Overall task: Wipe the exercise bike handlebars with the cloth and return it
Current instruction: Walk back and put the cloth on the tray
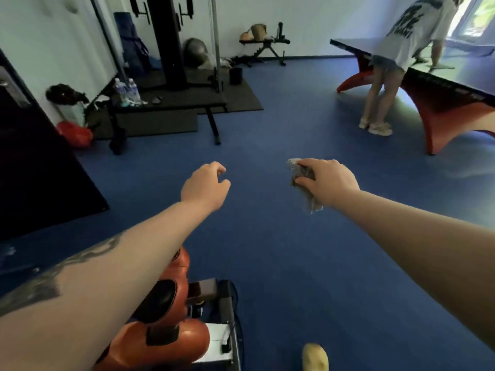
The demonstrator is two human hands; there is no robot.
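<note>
My right hand [328,180] is stretched out over the blue floor and is shut on a crumpled grey cloth [305,188], whose tail hangs below the fingers. My left hand [205,187] reaches forward to the left of it, fingers loosely curled and apart, holding nothing. No exercise bike handlebars show in this view. An orange and black machine [166,325] sits under my left forearm at the bottom.
A black weight bench [171,108] with water bottles [127,91] stands at the left on dark mats, with a cable rack behind it. A person [396,57] leans on a table-tennis table [452,103] at the right. Blue floor [267,124] stretches ahead.
</note>
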